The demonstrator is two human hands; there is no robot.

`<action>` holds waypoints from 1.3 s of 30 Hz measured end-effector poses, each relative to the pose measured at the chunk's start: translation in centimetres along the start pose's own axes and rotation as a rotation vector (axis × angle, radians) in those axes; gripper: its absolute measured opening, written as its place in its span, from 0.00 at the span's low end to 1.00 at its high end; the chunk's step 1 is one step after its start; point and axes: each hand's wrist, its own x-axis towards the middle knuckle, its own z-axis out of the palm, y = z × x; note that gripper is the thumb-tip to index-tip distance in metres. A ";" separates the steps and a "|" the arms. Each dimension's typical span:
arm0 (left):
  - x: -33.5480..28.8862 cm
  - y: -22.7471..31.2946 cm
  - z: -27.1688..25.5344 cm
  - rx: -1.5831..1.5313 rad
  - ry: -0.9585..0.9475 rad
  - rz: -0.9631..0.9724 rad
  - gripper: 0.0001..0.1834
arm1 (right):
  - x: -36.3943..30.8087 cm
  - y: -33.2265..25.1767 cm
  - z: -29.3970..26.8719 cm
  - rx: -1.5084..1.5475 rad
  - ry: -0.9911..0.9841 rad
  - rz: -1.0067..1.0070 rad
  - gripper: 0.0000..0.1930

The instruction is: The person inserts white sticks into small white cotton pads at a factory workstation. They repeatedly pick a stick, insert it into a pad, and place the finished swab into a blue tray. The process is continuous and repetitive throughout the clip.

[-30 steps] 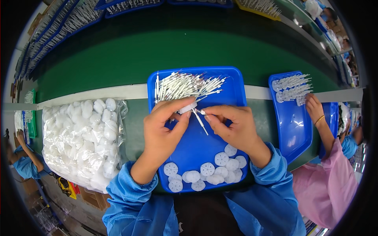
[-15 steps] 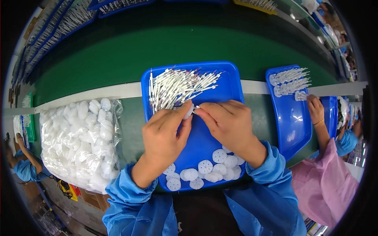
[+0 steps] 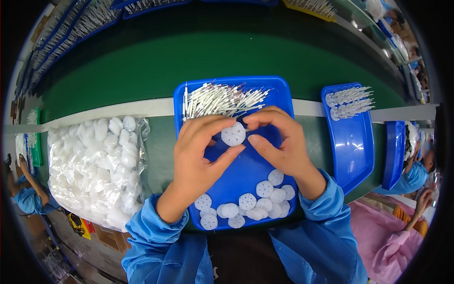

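Note:
A round white plastic disc [image 3: 233, 134] with small holes faces up above the middle of a blue tray [image 3: 265, 163]. My left hand [image 3: 201, 146] grips it by the edge between thumb and fingers. Beside the disc's right edge is my right hand [image 3: 279, 139], its thumb and fingers apart, with nothing clearly held in them. A heap of thin white sticks with fine dark ends [image 3: 222, 100] fills the tray's far part. Several more discs [image 3: 247, 201] are scattered along its near edge, some face up and some overlapping.
Left of the tray lies a clear plastic bag [image 3: 94, 165] packed with white discs. A second blue tray [image 3: 352, 146] on the right has clusters of sticks [image 3: 350, 100] at its far end. More filled trays [image 3: 75, 33] line the far left. A person in pink [image 3: 383, 241] sits at right.
My left hand has turned the disc so that its holed face shows. My right thumb and fingers have parted. The neighbour's hand has withdrawn from the right-hand tray.

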 end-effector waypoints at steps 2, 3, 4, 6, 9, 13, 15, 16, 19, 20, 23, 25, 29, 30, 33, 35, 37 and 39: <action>0.2 0.0 0.0 0.058 0.017 0.099 0.28 | -0.3 -0.2 0.2 0.097 -0.044 0.089 0.15; 0.2 0.2 0.1 0.056 0.023 0.096 0.28 | -0.3 -0.4 0.5 0.119 -0.050 0.119 0.14; 0.1 0.3 0.3 0.053 0.029 0.094 0.28 | -0.4 -0.4 0.7 0.141 -0.055 0.148 0.13; 0.0 0.4 0.4 0.064 0.032 0.119 0.27 | -0.5 -0.2 0.6 0.276 -0.075 0.193 0.12; 0.2 0.1 0.4 0.095 0.030 0.203 0.27 | -0.6 0.1 0.4 0.357 -0.097 0.218 0.13; 0.3 0.0 0.4 0.102 0.049 0.264 0.28 | -0.6 0.1 0.3 0.422 -0.107 0.215 0.14; 0.3 0.2 0.5 0.106 0.069 0.255 0.28 | -0.7 0.0 0.4 0.385 -0.105 0.205 0.14; 0.3 0.4 0.5 0.112 0.085 0.243 0.28 | -0.7 0.0 0.5 0.366 -0.105 0.200 0.15; 0.2 0.4 0.6 0.147 0.109 0.253 0.27 | -1.0 -0.2 0.7 0.287 -0.102 0.208 0.16; 0.1 0.4 0.6 0.162 0.113 0.263 0.27 | -1.1 -0.2 0.8 0.269 -0.103 0.201 0.16; -0.3 0.3 0.7 0.189 0.076 0.290 0.30 | -1.3 0.0 0.8 0.246 -0.102 0.176 0.18; -0.3 0.1 0.8 0.188 0.089 0.295 0.30 | -1.3 0.4 0.9 0.286 -0.108 0.152 0.19; -0.2 0.1 0.8 0.190 0.107 0.304 0.29 | -1.1 0.1 0.9 0.372 -0.110 0.134 0.17; -0.2 0.0 0.8 0.174 0.103 0.312 0.30 | -1.2 0.2 0.7 0.399 -0.105 0.167 0.16; -0.2 -0.1 1.0 0.135 0.095 0.326 0.30 | -1.2 0.0 0.1 0.425 -0.107 0.259 0.13; -0.2 0.0 1.1 0.118 0.092 0.321 0.31 | -1.1 0.1 -0.1 0.415 -0.121 0.315 0.11; 0.0 0.2 1.2 0.118 0.107 0.321 0.30 | -1.1 0.1 -0.3 0.392 -0.136 0.363 0.10; 0.1 0.2 1.2 0.121 0.110 0.325 0.30 | -1.1 -0.1 0.0 0.344 -0.131 0.259 0.11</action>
